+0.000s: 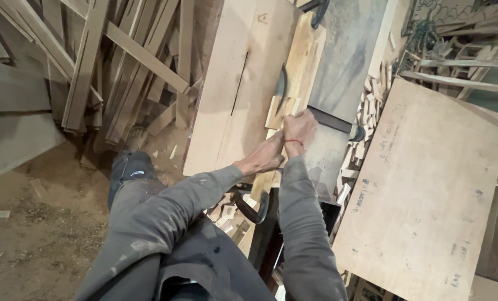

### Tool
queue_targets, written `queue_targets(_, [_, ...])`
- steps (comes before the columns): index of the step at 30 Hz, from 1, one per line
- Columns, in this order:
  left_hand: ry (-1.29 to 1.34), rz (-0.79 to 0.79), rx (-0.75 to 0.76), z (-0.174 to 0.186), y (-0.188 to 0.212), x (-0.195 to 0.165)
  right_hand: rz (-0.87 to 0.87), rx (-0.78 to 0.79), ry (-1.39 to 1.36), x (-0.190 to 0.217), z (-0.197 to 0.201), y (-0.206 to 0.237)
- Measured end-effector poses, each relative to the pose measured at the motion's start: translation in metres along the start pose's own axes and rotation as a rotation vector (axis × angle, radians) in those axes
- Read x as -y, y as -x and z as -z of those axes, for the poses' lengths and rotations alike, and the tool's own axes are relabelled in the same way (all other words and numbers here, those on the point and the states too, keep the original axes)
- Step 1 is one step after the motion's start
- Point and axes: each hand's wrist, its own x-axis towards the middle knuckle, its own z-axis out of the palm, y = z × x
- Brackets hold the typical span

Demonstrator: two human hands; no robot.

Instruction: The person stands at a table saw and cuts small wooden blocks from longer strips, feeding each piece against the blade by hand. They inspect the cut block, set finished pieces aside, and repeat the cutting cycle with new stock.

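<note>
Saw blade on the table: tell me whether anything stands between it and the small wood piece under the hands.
Nothing visible does. The small wood piece lies right beside the curved dark saw blade, with the right hand and left hand pressed just behind it on the long wooden strip.

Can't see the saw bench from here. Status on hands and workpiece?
Left hand and right hand both pressed on the small wood block. Block beside the blade guard. Nothing between.

Plywood sheet [427,189], stacked timber offcuts [121,61]

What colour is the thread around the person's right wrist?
Red. The thread circles the wrist of the right hand, seen in the head view.
</note>
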Motion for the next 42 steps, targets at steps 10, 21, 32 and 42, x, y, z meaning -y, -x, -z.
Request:
queue_targets(10, [-0.049, 0.098, 0.104, 0.007, 0.006, -0.019, 0.029, -0.014, 0.078, 0.037, 0.018, -0.014])
queue_targets(21, [-0.012, 0.146, 0.159, 0.113, 0.103, -0.084, 0.121, -0.076, 0.02, 0.057, 0.034, -0.051])
queue_targets(32, [-0.507, -0.079, 0.438, 0.113, 0.097, -0.108, 0.645, 0.305, -0.153, 0.008, 0.145, 0.185])
queue_targets(42, [-0.667, 0.298, 0.34, 0.13, 0.09, -0.073, 0.196, 0.048, -0.372, -0.007, 0.161, 0.256])
